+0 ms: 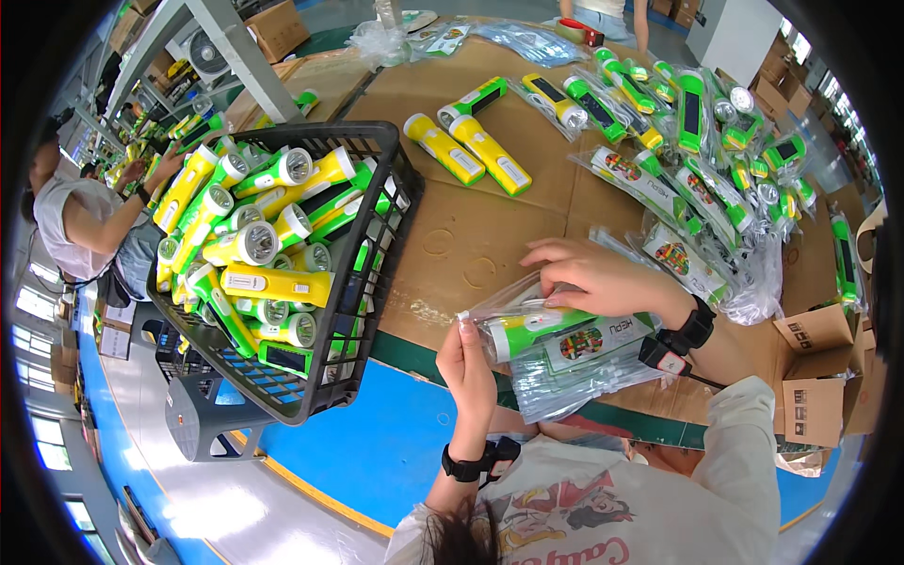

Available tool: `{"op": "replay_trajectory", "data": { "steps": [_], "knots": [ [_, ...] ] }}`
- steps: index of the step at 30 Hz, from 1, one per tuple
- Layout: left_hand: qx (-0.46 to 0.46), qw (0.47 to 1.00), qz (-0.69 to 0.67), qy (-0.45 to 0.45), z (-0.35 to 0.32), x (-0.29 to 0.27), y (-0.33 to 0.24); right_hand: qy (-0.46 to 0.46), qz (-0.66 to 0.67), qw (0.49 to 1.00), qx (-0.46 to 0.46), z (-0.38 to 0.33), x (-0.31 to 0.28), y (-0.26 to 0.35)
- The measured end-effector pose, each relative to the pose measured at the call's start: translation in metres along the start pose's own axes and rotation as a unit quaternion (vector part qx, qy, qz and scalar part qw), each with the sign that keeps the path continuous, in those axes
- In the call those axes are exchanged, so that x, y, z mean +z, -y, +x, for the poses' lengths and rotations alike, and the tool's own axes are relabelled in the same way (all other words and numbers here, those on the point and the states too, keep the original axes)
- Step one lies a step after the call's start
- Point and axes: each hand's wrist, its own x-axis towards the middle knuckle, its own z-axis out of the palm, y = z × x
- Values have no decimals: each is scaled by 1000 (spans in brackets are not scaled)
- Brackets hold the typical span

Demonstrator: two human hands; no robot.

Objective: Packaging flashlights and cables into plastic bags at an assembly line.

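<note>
A green and white flashlight (537, 330) lies in a clear plastic bag (485, 315) at the table's near edge, on a stack of flat clear bags (565, 381). My left hand (466, 372) pinches the bag's left corner between thumb and finger, beside the flashlight's head. Over the flashlight's far side reaches my right hand (603, 276), its fingers apart and the lowest touching the flashlight or its bag. Part of the flashlight's body is hidden under that hand. A printed card (593, 344) shows just below it.
At the left, a black plastic basket (353, 344) holds many loose yellow and green flashlights. Several more lie on the cardboard-covered table (414, 273). Bagged flashlights (692, 113) are heaped at the right, near an open cardboard box (815, 377). A co-worker (94, 217) works at far left.
</note>
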Motion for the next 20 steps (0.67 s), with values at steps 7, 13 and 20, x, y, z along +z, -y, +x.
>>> {"op": "replay_trajectory", "data": {
  "steps": [7,13,20],
  "knots": [
    [19,999,-41,7,5,6,8,-34,220,975,0,-10,3,1],
    [22,1000,-8,-1,3,3,6,-125,-320,939,-35,-19,-1,58],
    [53,998,8,-22,2,5,9,-96,-203,974,5,-42,1,53]
  ]
}}
